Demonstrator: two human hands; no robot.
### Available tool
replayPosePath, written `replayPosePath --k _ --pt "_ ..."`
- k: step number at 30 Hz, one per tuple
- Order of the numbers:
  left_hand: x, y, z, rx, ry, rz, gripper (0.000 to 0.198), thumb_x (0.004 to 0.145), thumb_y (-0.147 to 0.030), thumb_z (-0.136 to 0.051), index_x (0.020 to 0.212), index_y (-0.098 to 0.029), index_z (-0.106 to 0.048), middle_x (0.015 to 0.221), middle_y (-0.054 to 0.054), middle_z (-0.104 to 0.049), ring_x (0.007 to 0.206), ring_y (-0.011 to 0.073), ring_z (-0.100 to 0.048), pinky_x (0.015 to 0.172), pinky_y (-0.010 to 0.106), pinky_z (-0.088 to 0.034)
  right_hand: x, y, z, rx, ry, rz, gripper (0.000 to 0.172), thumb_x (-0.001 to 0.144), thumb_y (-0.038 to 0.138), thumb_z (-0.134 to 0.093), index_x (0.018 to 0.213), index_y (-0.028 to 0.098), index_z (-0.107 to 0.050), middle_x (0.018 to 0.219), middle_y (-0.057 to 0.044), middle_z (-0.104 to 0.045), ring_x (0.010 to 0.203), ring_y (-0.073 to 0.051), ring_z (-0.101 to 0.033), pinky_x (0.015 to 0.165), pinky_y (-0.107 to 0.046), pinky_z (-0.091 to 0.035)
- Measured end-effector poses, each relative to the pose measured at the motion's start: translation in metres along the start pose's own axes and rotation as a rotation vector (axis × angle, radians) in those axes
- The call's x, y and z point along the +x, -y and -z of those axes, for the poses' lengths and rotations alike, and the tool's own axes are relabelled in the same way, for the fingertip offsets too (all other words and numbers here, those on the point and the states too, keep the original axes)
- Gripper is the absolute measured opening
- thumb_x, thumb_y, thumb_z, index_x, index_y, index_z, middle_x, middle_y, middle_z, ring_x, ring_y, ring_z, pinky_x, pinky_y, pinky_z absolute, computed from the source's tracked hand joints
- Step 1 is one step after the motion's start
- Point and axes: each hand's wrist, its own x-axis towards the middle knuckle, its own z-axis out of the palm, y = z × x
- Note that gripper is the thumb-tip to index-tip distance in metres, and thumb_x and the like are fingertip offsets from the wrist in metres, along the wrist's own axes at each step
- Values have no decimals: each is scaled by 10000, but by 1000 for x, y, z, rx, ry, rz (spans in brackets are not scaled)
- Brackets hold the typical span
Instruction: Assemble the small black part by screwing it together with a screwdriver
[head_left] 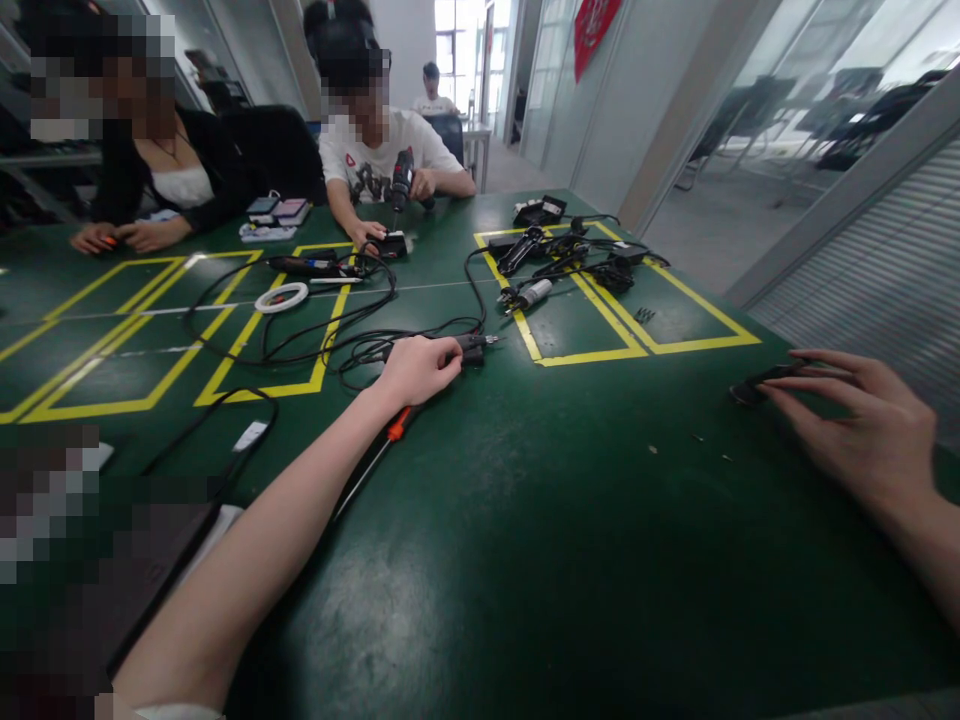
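On the left side of the table, my left hand [424,368] is closed over a black hand tool [474,345] with a pointed metal tip; my fingertips are partly hidden beneath the hand. Below the same wrist lies a screwdriver [397,425] with an orange-red handle and a long thin shaft. Far to the right, my right hand [862,425] pinches a small flat black part [748,390] between thumb and fingers, low over the table's right edge.
Black cables [300,350] loop across the left. Beyond lie a white ring [281,298], a silver-bodied tool [534,293], more black parts [525,248] and springs [643,315] by yellow tape outlines. Opposite, a person holds a power drill [402,180]; another person sits at left.
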Motion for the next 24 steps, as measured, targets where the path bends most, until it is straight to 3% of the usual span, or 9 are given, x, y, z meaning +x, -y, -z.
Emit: replayPosePath --k 6,12,19,24 --pt "0 0 0 3 15 11 258 929 -339 -538 963 -236 -772 660 -5 -696 635 179 -630 617 284 -334 -4 -2 -2 10 5 -59 224 936 374 -631 816 212 -729 1026 -129 -751 822 -294 -759 554 -401 -607" --pt "1 -1 0 -1 18 19 262 927 -337 -535 970 -238 -773 664 -3 -697 653 185 -639 624 290 -338 -1 0 -1 -22 0 36 296 982 383 -581 826 168 -713 1069 -179 -741 777 -291 -761 575 -404 -625" --pt "0 1 -1 -4 -3 -9 259 920 -340 -531 952 -238 -767 648 -3 -687 641 179 -629 623 279 -349 -4 -3 0 -54 43 57 206 931 312 -601 822 172 -704 1159 -176 -719 735 -247 -761 560 -357 -617" --pt "0 0 0 -8 6 -5 264 922 -345 -522 958 -242 -762 644 -4 -678 645 183 -627 633 283 -360 -8 -4 1 -36 101 -37 163 889 306 -601 834 203 -714 1217 -150 -707 777 -253 -772 611 -380 -636"
